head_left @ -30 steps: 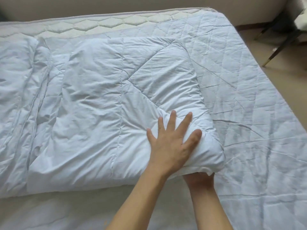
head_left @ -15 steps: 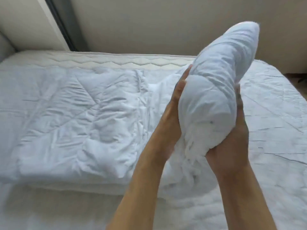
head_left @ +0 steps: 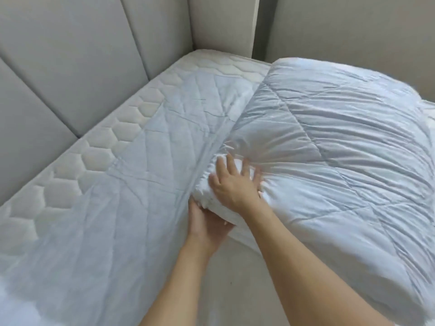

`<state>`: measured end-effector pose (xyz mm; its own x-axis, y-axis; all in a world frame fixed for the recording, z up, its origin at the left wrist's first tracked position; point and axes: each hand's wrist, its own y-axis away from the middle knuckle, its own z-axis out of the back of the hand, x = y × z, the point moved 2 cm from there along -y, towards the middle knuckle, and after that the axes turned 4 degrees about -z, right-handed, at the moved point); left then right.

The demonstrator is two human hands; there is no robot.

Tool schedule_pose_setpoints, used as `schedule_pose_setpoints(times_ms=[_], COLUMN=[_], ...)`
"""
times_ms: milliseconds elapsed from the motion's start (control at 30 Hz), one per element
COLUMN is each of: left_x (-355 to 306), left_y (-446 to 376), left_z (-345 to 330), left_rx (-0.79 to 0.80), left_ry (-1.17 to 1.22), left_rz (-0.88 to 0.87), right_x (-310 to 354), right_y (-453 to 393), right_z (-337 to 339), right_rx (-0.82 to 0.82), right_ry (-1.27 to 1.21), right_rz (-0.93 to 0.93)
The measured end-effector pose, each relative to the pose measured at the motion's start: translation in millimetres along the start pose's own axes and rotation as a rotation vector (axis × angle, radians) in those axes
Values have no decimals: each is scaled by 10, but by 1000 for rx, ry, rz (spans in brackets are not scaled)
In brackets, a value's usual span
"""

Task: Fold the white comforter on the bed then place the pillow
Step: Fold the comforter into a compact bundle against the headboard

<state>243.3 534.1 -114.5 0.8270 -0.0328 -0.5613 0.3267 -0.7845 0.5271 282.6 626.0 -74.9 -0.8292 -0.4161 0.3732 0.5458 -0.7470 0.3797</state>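
Note:
The white quilted comforter (head_left: 329, 161) lies folded into a thick bundle on the right half of the bed. My right hand (head_left: 235, 184) presses flat on top of its near left corner, fingers spread. My left hand (head_left: 204, 224) sits palm up under that same corner, its fingers reaching out of sight beneath the fabric. The corner is bunched between the two hands and slightly lifted off the mattress (head_left: 129, 184).
The left half of the mattress shows its quilted cover and a hexagon-stitched border. Grey padded headboard panels (head_left: 70, 67) run along the left and back. A plain wall (head_left: 341, 27) stands behind the comforter.
The folded comforter was raised upright between both hands, then swung down onto the bed. My view turned towards the padded panels. The right hand is now on top and the left underneath.

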Motion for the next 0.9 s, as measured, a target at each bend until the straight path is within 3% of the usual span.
schedule_pose_setpoints(times_ms=[133,167,233,267,300,367,433,500,667,833,900], left_x=[-198,-331,-607,-679,-657,-345,85,375,558,688,664], left_y=[23,4,3,37,81,53,-29,-271,-781,-876,-888], left_z=[103,-3,-325,-578,-904,-1470,-1825,-1801,-1074,-1061,-1057], left_rx=[-192,-262,-379,-330,-175,183,401,472,316,293,283], left_ry=[-229,-380,-934,-1214,-1393,-1646,-1926,-2157,-2356,-2388,-2372], left_rz=[0,-108,-524,-755,-949,-1111,-1046,-953,-854,-831,-847], right_x=[-8,-108,-439,-647,-869,-1232,-1482,-1626,-1866,-2030,-2207], right_y=[253,401,761,940,1087,1263,1291,1219,959,881,1071], right_z=[288,471,800,927,1012,1054,930,762,238,159,206], right_rx=[-18,-80,-254,-351,-435,-472,-378,-340,-328,-303,-374], right_ry=[-133,-263,-408,-378,-317,-175,-28,109,190,195,191], right_rz=[72,61,-22,-91,-180,-386,-526,-533,-515,-502,-532])
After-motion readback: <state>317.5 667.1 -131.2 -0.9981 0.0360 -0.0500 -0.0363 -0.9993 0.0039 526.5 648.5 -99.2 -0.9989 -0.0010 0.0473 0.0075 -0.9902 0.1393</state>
